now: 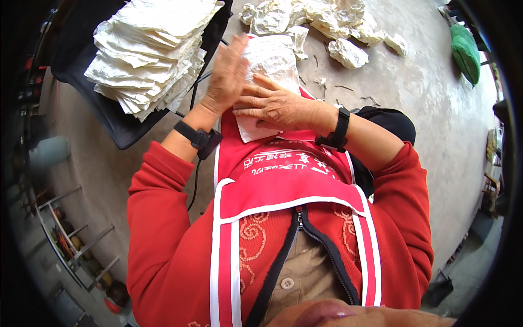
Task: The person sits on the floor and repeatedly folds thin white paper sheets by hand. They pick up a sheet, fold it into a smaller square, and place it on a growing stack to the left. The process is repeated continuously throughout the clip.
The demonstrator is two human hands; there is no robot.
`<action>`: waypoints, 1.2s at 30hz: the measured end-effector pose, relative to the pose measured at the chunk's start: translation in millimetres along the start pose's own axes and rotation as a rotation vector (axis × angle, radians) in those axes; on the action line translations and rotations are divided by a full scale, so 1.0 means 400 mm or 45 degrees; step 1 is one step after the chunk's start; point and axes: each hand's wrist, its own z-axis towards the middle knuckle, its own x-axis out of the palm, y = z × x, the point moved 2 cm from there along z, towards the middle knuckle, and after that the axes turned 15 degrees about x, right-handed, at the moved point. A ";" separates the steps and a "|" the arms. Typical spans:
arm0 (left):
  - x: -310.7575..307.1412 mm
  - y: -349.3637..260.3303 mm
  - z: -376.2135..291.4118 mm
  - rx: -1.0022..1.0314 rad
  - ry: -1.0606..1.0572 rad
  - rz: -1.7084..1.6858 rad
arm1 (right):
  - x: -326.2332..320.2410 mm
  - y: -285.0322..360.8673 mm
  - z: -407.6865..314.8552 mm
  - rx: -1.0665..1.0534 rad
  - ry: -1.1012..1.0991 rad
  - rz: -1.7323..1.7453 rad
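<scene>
A creased white paper piece (pixel 273 57), perhaps a flat bag, lies across the red apron (pixel 282 180) on my lap. My right hand (pixel 282 104) rests palm down on it with the fingers spread. My left hand (pixel 229 75) is at the paper's left edge, tilted, fingers extended and slightly blurred; nothing is in it. Whether it touches the paper I cannot tell. Just left of that hand, a tall stack of flattened white papers (pixel 151 53) sits on a black fabric surface (pixel 118 126). Beyond my lap, crumpled white papers (pixel 327 16) lie heaped on the floor.
One crumpled paper (pixel 348 53) lies apart from the heap, near small dark twig-like scraps (pixel 344 88) on the concrete floor (pixel 441 171). A green sack (pixel 466 55) stands at the far right. On the left are a metal rack (pixel 77 241) and a pale blue container (pixel 51 152).
</scene>
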 end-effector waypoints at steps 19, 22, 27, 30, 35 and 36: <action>0.019 0.037 -0.069 -0.082 0.215 0.326 | 0.004 -0.061 0.162 0.526 -0.623 -0.166; -0.006 0.044 -0.086 -0.232 0.202 0.252 | 0.051 -0.115 0.168 0.756 -0.608 0.253; -0.030 0.040 -0.085 -0.298 0.152 0.162 | 0.096 -0.163 0.130 0.803 -0.493 0.845; -0.040 0.033 -0.085 -0.293 0.156 0.168 | 0.092 -0.182 0.093 0.951 -0.340 0.477; -0.028 0.028 -0.097 -0.284 0.150 0.232 | -0.069 -0.221 0.071 0.936 -0.796 0.222; -0.022 0.031 -0.097 -0.280 0.146 0.254 | -0.089 -0.198 0.075 0.837 -0.768 0.164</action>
